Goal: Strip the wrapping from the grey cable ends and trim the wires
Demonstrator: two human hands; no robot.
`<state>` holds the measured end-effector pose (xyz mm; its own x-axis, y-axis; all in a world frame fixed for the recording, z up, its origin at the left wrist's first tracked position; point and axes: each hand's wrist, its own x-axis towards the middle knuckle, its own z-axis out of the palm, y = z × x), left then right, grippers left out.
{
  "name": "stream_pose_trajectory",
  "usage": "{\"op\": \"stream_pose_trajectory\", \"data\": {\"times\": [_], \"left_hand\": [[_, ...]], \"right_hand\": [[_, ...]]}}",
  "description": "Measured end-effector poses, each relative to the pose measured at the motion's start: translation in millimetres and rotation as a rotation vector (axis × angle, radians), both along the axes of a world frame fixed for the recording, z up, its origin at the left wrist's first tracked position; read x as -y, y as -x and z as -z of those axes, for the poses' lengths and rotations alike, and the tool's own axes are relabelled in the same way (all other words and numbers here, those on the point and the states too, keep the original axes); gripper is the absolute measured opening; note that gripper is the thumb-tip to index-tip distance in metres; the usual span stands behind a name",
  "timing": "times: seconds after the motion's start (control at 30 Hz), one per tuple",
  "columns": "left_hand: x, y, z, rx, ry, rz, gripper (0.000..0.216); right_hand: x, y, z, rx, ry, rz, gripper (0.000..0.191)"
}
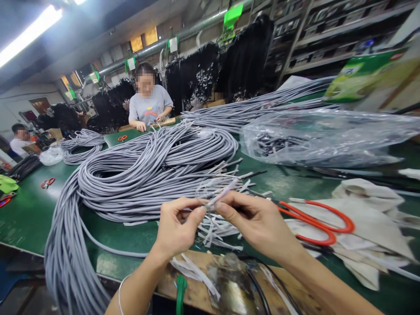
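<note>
In the head view my left hand (179, 225) and my right hand (257, 218) meet at the fingertips, both closed in a pinch. Between them is a thin pale strip (226, 191), its free end slanting up to the right. What lies deeper in the fingers is hidden. One grey cable (113, 251) runs along the table and vanishes behind my left wrist; whether it joins the strip I cannot tell. Just beyond my hands lie the frayed, whitish ends of a big coiled bundle of grey cables (131, 188). White scraps (213, 232) are scattered beneath my hands.
Red-handled scissors (323, 223) lie beside my right forearm on pale cloth (367, 218). A clear plastic bag (328, 135) holds dark pieces. Near me is a wooden board (197, 280) with a metal object (232, 284). Across the green table (62, 197) a co-worker (151, 103) sits.
</note>
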<state>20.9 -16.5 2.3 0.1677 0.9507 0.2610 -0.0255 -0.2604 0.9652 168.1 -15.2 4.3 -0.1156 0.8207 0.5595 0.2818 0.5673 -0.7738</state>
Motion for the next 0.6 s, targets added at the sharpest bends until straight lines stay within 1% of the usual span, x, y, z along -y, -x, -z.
{"op": "stream_pose_trajectory", "data": {"times": [0.07,0.17,0.27,0.37,0.47,0.53,0.6], "left_hand": [[-0.3,-1.2,2.4,0.008,0.012,-0.034,0.029],[-0.4,-3.8,3.8,0.002,0.034,-0.093,0.028],[0.4,-7.2,4.1,-0.029,-0.008,-0.182,0.025],[2.3,-10.8,4.4,-0.059,-0.063,-0.25,0.02],[2.6,-12.9,4.5,-0.112,-0.071,-0.286,0.018],[0.3,-12.7,4.6,-0.14,-0.059,-0.329,0.023],[-4.5,-11.3,5.1,-0.12,-0.031,-0.374,0.027]], "right_hand": [[2.2,-1.2,-2.7,-0.017,0.003,-0.031,0.051],[4.8,-3.8,-7.2,-0.061,-0.006,-0.046,0.049],[5.0,-5.0,-9.3,-0.094,0.002,-0.05,0.048],[4.1,-3.7,-7.3,-0.102,0.023,-0.059,0.047],[3.9,-2.5,-3.3,-0.135,0.012,-0.079,0.045],[4.5,-3.8,-1.8,-0.216,-0.035,-0.075,0.041],[5.0,-7.1,-2.2,-0.362,-0.095,-0.065,0.038]]}}
